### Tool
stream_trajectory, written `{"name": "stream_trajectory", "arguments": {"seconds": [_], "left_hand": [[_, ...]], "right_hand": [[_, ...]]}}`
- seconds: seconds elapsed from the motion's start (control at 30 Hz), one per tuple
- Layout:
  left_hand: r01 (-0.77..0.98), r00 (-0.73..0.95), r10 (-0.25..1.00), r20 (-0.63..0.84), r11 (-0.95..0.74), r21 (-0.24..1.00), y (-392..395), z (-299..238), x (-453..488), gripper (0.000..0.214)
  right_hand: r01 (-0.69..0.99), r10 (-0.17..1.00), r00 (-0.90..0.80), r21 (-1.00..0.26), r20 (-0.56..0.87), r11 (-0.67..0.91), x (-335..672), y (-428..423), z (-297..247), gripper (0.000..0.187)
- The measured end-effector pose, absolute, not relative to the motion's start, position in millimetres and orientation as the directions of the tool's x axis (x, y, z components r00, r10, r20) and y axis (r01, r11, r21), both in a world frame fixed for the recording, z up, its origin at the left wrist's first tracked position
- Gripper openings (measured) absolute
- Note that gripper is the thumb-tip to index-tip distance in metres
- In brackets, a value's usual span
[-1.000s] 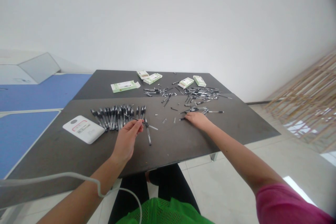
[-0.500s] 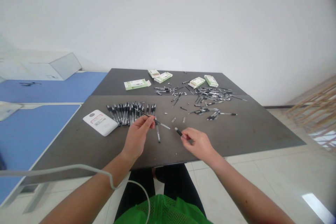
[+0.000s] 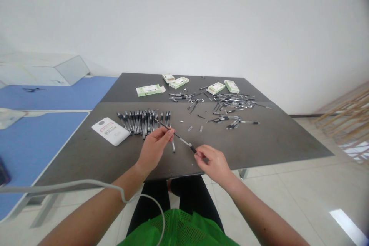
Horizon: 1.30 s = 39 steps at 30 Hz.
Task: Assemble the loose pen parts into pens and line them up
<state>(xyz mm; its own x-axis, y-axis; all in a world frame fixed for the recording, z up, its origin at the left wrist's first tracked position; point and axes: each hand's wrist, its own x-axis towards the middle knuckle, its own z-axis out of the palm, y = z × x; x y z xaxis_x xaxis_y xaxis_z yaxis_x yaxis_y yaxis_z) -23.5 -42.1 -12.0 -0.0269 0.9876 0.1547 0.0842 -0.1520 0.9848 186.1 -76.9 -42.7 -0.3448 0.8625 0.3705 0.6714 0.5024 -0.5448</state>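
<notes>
My left hand [image 3: 155,144] pinches a slim pen refill [image 3: 181,138], dark along its upper-left half and clear toward its lower-right end. That clear end meets the tip of a pen barrel [image 3: 193,148] with a black grip; whether it sits inside cannot be told. My right hand [image 3: 211,160] closes its fingertips on this barrel, and the hand hides the rest of it. A row of pens [image 3: 141,121] lies side by side just beyond my left hand. One pen [image 3: 173,146] lies partly behind my left fingers.
A white card-like pack [image 3: 111,131] lies left of the row. Loose pen parts [image 3: 233,102] are heaped at the back right, near several green-and-white boxes [image 3: 150,90]. Small clear pieces [image 3: 201,128] lie mid-table. A pale cable [image 3: 86,182] crosses over my left forearm.
My left hand has moved slightly right with the refill, and my right hand a little left and nearer me. The gap between refill and barrel has closed.
</notes>
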Motion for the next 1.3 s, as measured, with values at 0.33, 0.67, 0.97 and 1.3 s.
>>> {"name": "stream_trajectory", "arguments": {"seconds": [0.33,0.67,0.97,1.3], "left_hand": [[0.097,-0.022,0.989,0.15,-0.147,0.984,-41.7,-9.8,-23.9,0.023],[0.149,0.018,0.988,0.152,-0.153,0.977,-42.3,-8.3,-20.4,0.02],[0.207,0.054,0.986,0.156,-0.164,0.964,-41.0,-8.7,-20.0,0.021],[0.405,0.512,0.841,0.173,-0.414,0.815,-40.9,-8.5,-6.1,0.025]], "right_hand": [[0.692,0.861,-0.323,-0.522,0.393,0.498,187.7,-80.8,-45.4,0.01],[0.698,0.856,-0.32,-0.51,0.406,0.503,187.9,-83.0,-51.2,0.011],[0.698,0.865,-0.287,-0.529,0.412,0.483,188.6,-82.7,-59.0,0.011],[0.563,0.878,-0.213,-0.68,0.429,0.469,182.9,-84.1,-62.3,0.009]]}}
